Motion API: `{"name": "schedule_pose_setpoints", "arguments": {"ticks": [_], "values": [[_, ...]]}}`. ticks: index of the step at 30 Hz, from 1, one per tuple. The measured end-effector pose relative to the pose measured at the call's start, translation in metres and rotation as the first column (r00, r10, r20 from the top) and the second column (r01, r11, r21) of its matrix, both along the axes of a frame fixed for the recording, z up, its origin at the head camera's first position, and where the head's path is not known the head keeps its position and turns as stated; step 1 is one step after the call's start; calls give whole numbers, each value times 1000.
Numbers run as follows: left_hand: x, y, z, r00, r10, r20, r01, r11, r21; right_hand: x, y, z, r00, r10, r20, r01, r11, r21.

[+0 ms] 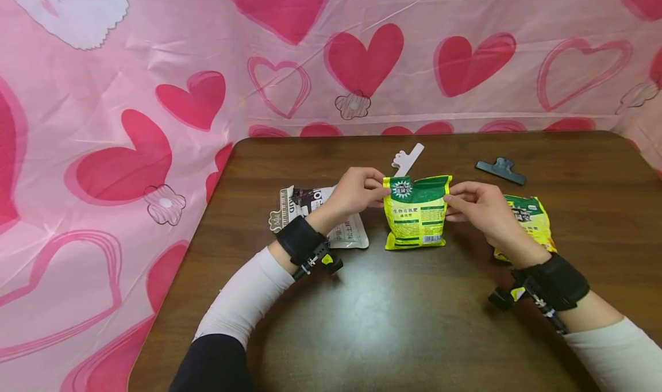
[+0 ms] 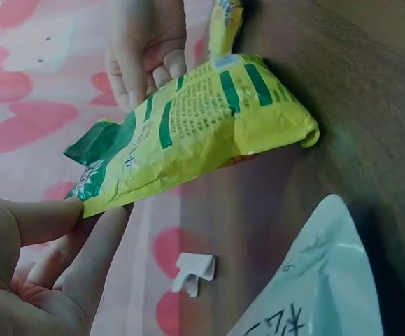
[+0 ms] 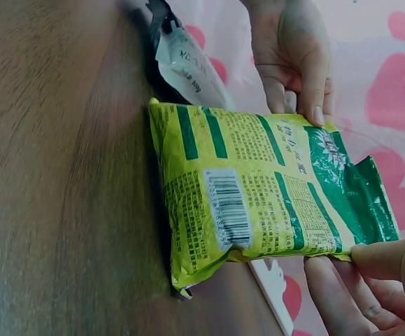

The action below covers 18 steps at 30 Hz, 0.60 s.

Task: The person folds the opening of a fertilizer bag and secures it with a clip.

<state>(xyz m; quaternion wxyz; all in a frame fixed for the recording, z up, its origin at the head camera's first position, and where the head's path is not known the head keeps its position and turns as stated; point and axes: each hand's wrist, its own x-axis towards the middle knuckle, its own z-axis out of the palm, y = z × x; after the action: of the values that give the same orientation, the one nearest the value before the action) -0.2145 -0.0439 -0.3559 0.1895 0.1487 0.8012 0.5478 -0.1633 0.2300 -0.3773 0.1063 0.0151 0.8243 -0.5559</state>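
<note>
A yellow and green packet (image 1: 416, 212) stands on its bottom edge on the dark wooden table (image 1: 393, 317), its torn green top up. My left hand (image 1: 357, 191) pinches its upper left edge and my right hand (image 1: 473, 204) pinches its upper right edge. The left wrist view shows the packet (image 2: 195, 126) between my left fingers (image 2: 62, 231) and the other hand (image 2: 146, 49). In the right wrist view the packet (image 3: 258, 203), barcode towards the camera, is pinched by my right fingertips (image 3: 377, 262) and by the far hand (image 3: 293, 63).
A white and dark pouch (image 1: 315, 214) lies flat under my left wrist. A second yellow packet (image 1: 532, 219) lies behind my right hand. A white clip (image 1: 407, 157) and a dark grey clip (image 1: 500, 170) lie farther back. Pink heart-patterned cloth (image 1: 155, 93) hangs behind and left.
</note>
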Motion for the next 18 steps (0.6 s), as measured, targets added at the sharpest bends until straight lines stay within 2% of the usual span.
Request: {"name": "schedule_pose_setpoints", "arguments": {"ticks": [3,7,13,18], "values": [[2,-3,3,999,-4,-39,4,1000,12,1,-1,1,999,1,-39,-1,1000,-14],[3,-7,7,993,-13,-118,11,1000,-18,3,-4,3,995,3,-99,-5,1000,-25],[6,-13,11,961,-45,-273,17,994,-104,7,-10,6,990,7,-141,-11,1000,-23],[10,-16,9,950,-46,-309,12,994,-112,11,-10,7,984,35,-177,-26,998,54]]}}
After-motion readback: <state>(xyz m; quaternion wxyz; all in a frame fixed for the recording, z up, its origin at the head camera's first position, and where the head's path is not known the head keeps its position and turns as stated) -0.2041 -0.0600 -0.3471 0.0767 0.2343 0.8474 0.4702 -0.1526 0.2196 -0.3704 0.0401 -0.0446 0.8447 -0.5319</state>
